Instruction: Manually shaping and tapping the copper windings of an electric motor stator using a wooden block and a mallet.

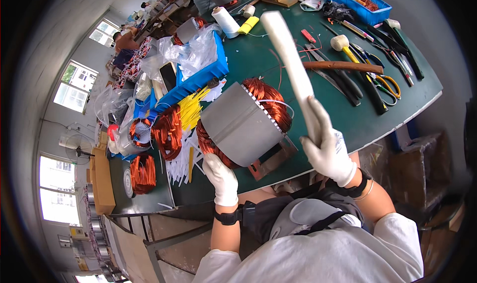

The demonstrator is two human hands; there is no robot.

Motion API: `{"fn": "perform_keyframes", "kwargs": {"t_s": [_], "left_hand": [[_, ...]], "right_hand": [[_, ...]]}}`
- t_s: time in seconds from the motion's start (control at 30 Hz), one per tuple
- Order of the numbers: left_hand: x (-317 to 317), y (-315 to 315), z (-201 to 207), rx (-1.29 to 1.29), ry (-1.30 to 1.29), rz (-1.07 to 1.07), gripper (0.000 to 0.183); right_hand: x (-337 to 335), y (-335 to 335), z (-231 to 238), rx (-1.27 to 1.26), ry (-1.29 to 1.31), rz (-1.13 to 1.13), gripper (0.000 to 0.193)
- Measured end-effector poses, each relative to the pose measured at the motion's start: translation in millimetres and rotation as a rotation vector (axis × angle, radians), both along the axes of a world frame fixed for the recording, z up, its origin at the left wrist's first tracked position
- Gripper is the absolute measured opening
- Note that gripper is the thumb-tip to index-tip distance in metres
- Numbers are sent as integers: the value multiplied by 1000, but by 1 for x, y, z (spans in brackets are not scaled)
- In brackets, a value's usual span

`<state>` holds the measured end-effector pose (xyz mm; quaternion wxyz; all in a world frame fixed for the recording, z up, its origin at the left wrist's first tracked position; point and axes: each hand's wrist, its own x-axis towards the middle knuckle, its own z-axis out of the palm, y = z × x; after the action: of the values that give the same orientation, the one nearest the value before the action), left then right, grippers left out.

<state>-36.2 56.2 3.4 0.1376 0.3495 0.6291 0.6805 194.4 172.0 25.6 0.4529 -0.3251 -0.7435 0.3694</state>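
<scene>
The green worktop (422, 97) carries a grey metal cylinder (242, 124), lying on its side at the near middle, over a rusty metal cradle (273, 163). Copper winding (268, 102) already bulges from its far right end and near left end, so the winding looks well advanced; whether every slot is filled cannot be told. Loose copper coils (168, 133) at left sit outside the cylinder, apparently unused. The right hand (329, 154) closes around the near end of a white bar (290, 59), held up clear of the cylinder. The left hand (221, 181) rests against the near left winding (how far its fingers curl, I cannot tell). Smallest, yellow strips (191, 109) and white strips (181, 164) remain in loose piles, left of the cylinder.
</scene>
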Motion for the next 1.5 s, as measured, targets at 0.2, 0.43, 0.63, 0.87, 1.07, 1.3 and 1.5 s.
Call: {"fn": "perform_keyframes", "kwargs": {"t_s": [0.2, 0.43, 0.63, 0.87, 1.07, 1.3, 1.5], "left_hand": [[10, -1, -25, -68, 471, 110, 74], [5, 1, 7, -34, 93, -13, 51], [17, 15, 53, -183, -165, -28, 67], [8, 11, -15, 59, 391, 141, 71], [8, 7, 1, -68, 121, 142, 58], [12, 15, 30, 116, -257, -22, 65], [14, 12, 21, -72, -163, 18, 67]], "right_hand": [[-3, -12, -32, 298, -140, 66, 69], [-2, -12, -14, 468, 233, -116, 72], [6, -1, -2, -124, -47, 80, 76], [-3, -9, -63, 340, -28, -53, 75], [3, -11, -41, 273, 190, -155, 78], [-4, -1, 8, -173, -15, 69, 78], [-9, -6, -47, 308, -66, 59, 71]]}}
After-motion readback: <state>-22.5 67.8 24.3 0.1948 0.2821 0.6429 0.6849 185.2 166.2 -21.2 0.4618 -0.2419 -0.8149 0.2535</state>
